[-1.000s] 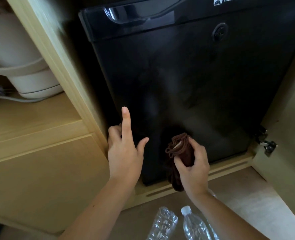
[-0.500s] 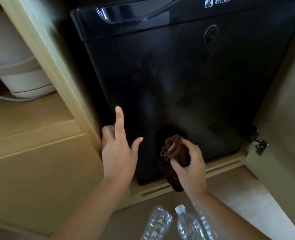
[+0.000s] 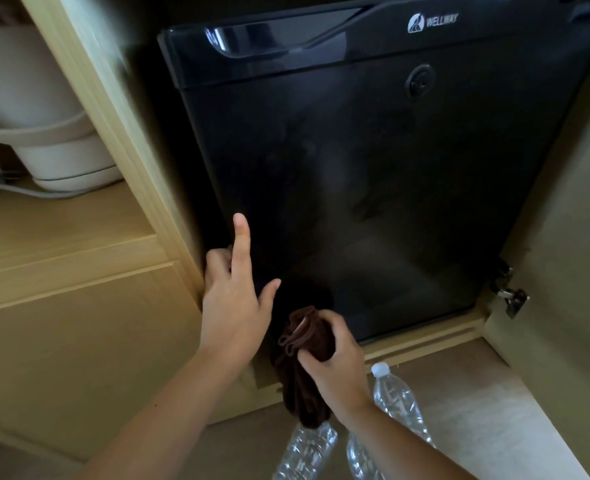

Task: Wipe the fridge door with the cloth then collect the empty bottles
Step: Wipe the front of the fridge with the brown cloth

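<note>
A black mini fridge door (image 3: 373, 174) stands shut inside a light wood cabinet. My right hand (image 3: 335, 362) grips a bunched dark brown cloth (image 3: 304, 372) in front of the door's lower left corner; the cloth hangs down below my fist. My left hand (image 3: 233, 299) is at the door's lower left edge, its index finger straight up against the door and its other fingers curled at the door's side. Clear empty plastic bottles lie on the floor below: one (image 3: 304, 452) under the cloth, one with a white cap (image 3: 395, 400) right of my wrist, a third (image 3: 363, 459) partly hidden by my arm.
A white kettle-like appliance (image 3: 54, 133) with a cord sits on the shelf at left. The open cabinet door (image 3: 570, 237) with a metal hinge (image 3: 510, 296) stands at right. Pale floor (image 3: 487, 410) lies in front of the cabinet.
My right hand with the cloth has come down and away from the door's bottom. My left hand keeps its place on the door's edge. The camera has tilted a little.
</note>
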Tool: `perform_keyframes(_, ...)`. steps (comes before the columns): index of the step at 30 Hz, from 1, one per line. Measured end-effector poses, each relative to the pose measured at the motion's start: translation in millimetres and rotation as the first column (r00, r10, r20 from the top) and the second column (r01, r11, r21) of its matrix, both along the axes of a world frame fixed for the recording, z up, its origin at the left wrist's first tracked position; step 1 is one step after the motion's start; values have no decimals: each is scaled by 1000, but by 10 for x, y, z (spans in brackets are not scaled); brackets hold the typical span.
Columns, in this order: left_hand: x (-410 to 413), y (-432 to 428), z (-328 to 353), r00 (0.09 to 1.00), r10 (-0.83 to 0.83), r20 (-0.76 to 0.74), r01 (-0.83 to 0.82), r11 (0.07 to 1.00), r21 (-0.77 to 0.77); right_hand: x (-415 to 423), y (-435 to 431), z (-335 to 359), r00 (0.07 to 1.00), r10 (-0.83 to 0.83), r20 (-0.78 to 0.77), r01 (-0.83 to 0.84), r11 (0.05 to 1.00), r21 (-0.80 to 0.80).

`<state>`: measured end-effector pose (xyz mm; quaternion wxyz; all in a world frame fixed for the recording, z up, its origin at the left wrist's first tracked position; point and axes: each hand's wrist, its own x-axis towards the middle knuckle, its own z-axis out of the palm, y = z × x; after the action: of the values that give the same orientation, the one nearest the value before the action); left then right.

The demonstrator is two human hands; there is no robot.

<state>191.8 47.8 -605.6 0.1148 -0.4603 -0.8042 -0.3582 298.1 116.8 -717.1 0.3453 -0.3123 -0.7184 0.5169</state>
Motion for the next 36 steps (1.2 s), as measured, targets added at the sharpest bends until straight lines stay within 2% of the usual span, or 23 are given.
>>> perform_keyframes(3, 9, -4, 19, 1000, -11, 9, 11, 1000, -1, 89, 40, 92, 999, 39, -17, -39, 999, -22)
perform_keyframes(8, 75, -2, 20, 999, 0, 54, -3, 999, 49, 299, 218, 359, 989, -36, -141, 32, 999, -32)
perform_keyframes(10, 114, 29, 19, 1000, 26, 8, -27, 997, 76, 378, 293, 451, 977, -84, -195, 78, 996, -43)
perform_keyframes(18, 226, 80, 134, 991, 130, -14, -127, 983, 134, 636, 686, 952, 873, -261, -413, 249, 965, -82)
perform_keyframes(20, 218, 84, 207, 991, 131, -20, -126, 978, 164, 666, 743, 1110, 843, -252, -475, 237, 967, -93)
perform_keyframes(27, 181, 66, 442, 997, 50, 57, -63, 969, 241, 576, 646, 1478, 850, -155, -504, 180, 984, 1)
perform_keyframes(36, 101, 44, 786, 994, -16, 105, -20, 944, 331, 302, 482, 1868, 813, -123, -569, 143, 990, -10)
